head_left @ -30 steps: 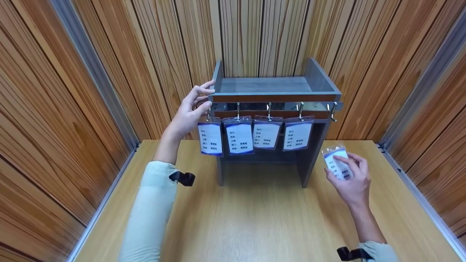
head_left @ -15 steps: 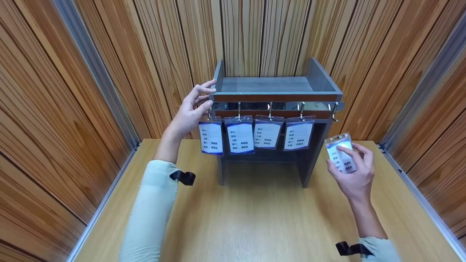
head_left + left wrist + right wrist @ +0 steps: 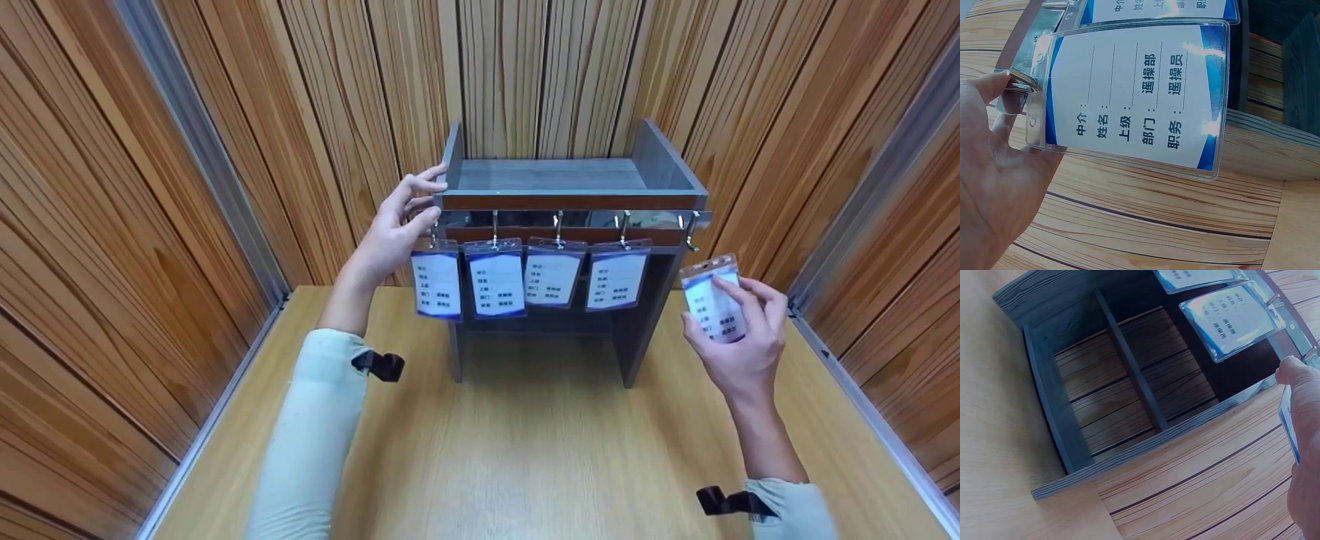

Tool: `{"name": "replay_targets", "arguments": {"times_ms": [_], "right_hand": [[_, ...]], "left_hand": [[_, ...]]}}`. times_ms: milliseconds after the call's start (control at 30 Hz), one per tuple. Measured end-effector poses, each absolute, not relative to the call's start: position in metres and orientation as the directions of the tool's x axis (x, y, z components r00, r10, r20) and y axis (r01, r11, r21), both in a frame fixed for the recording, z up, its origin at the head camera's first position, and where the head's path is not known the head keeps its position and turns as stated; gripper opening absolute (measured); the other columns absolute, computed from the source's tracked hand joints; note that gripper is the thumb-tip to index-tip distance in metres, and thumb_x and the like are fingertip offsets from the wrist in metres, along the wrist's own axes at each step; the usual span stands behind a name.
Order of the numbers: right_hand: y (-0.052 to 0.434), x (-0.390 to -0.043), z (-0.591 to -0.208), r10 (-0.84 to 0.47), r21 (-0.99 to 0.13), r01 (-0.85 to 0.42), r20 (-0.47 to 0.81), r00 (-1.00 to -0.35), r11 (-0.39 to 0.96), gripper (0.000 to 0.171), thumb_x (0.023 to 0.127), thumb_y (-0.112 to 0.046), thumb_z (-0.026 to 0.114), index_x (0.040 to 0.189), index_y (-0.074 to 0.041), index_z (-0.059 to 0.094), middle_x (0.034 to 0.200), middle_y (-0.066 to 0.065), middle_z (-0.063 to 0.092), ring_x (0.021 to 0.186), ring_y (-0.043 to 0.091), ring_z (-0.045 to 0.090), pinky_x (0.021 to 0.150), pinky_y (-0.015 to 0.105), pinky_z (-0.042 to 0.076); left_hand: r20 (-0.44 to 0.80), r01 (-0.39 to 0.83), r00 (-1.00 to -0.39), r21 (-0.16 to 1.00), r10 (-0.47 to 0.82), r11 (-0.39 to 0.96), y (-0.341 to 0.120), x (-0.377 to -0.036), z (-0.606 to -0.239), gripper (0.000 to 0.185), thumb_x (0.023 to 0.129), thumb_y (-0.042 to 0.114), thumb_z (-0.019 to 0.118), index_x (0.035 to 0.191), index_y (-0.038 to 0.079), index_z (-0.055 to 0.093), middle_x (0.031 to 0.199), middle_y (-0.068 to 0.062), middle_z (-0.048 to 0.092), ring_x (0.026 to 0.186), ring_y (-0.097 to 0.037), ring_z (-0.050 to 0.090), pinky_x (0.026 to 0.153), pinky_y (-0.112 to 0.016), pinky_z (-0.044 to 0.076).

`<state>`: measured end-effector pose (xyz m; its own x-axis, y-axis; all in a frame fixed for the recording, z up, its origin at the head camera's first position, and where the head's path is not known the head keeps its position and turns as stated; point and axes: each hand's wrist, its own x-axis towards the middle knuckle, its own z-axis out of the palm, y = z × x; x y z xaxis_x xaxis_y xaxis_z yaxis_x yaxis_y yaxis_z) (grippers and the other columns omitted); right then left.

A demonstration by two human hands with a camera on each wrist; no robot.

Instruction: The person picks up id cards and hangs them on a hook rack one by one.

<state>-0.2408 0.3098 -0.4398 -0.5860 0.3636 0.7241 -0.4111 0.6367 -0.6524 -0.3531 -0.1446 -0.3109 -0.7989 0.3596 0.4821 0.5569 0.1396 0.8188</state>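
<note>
My right hand (image 3: 746, 345) pinches a badge holder (image 3: 712, 300), a clear sleeve with a blue-and-white printed card, right of the shelf and below its rightmost hook (image 3: 691, 231). The held badge is mostly hidden behind the hand in the right wrist view. My left hand (image 3: 397, 225) grips the left end of the grey shelf (image 3: 570, 193), thumb at the front by the leftmost hook, other fingers along the side. Several similar badges (image 3: 495, 281) hang in a row from the metal hooks. The leftmost badge (image 3: 1134, 95) hangs just beside my left hand.
The shelf stands on a light wood table (image 3: 510, 450), its side panels rising above the top board. Wood-plank walls (image 3: 502, 75) enclose the table at the back and both sides. Metal strips (image 3: 217, 442) run along the table's side edges.
My right hand has lifted the badge up and slightly right, its top edge now nearer the hook's height. The left hand has kept its place on the shelf.
</note>
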Motion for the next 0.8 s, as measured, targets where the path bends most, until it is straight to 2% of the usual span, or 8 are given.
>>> {"name": "replay_targets", "arguments": {"times_ms": [67,133,200,300,367,800], "right_hand": [[0.309,-0.241,-0.437,0.363,-0.653,-0.416,0.725,-0.586,0.633,0.06,0.088,-0.008,0.089,0.145,-0.005,0.072,0.152,0.031,0.051,0.135,-0.01,0.039,0.107,0.016,0.037],[0.307,-0.241,-0.434,0.358,-0.649,-0.431,0.731,-0.58,0.627,0.062,0.087,-0.007,0.089,0.147,-0.007,0.072,0.149,0.024,0.053,0.135,-0.008,0.039,0.106,0.017,0.037],[0.306,-0.242,-0.431,0.354,-0.64,-0.451,0.744,-0.567,0.622,0.064,0.085,-0.006,0.09,0.147,-0.008,0.073,0.146,0.009,0.054,0.135,-0.005,0.04,0.105,0.018,0.037],[0.304,-0.243,-0.428,0.355,-0.629,-0.475,0.759,-0.546,0.615,0.065,0.083,-0.004,0.09,0.146,-0.009,0.073,0.143,-0.016,0.045,0.135,-0.003,0.041,0.104,0.018,0.037],[0.303,-0.244,-0.425,0.356,-0.624,-0.482,0.765,-0.536,0.615,0.066,0.082,-0.003,0.09,0.146,-0.009,0.073,0.142,-0.023,0.04,0.135,-0.002,0.042,0.105,0.017,0.038],[0.3,-0.241,-0.417,0.343,-0.594,-0.523,0.795,-0.501,0.612,0.066,0.081,-0.005,0.089,0.145,-0.006,0.073,0.141,-0.027,0.041,0.137,-0.001,0.043,0.107,0.016,0.04]], "left_hand": [[0.48,0.554,-0.801,0.821,0.358,0.14,-0.145,-0.353,-0.311,0.033,0.117,0.013,0.051,0.149,0.007,0.054,0.188,0.001,0.033,0.169,-0.042,0.037,0.129,-0.07,0.044],[0.479,0.552,-0.803,0.822,0.355,0.139,-0.145,-0.353,-0.312,0.032,0.117,0.012,0.051,0.149,0.007,0.054,0.188,0.001,0.033,0.169,-0.042,0.037,0.129,-0.069,0.044],[0.479,0.551,-0.803,0.823,0.355,0.138,-0.144,-0.353,-0.312,0.032,0.117,0.012,0.051,0.148,0.007,0.054,0.188,0.002,0.033,0.169,-0.042,0.037,0.129,-0.069,0.044],[0.478,0.551,-0.802,0.823,0.358,0.136,-0.144,-0.353,-0.311,0.031,0.117,0.011,0.051,0.148,0.006,0.054,0.188,0.001,0.033,0.169,-0.043,0.036,0.127,-0.069,0.045],[0.477,0.551,-0.802,0.823,0.36,0.137,-0.144,-0.352,-0.31,0.031,0.117,0.011,0.051,0.148,0.006,0.053,0.188,0.001,0.033,0.169,-0.044,0.036,0.127,-0.07,0.046],[0.475,0.548,-0.805,0.824,0.357,0.141,-0.144,-0.352,-0.311,0.03,0.118,0.012,0.05,0.147,0.007,0.054,0.188,0.001,0.033,0.169,-0.044,0.036,0.129,-0.072,0.043]]}}
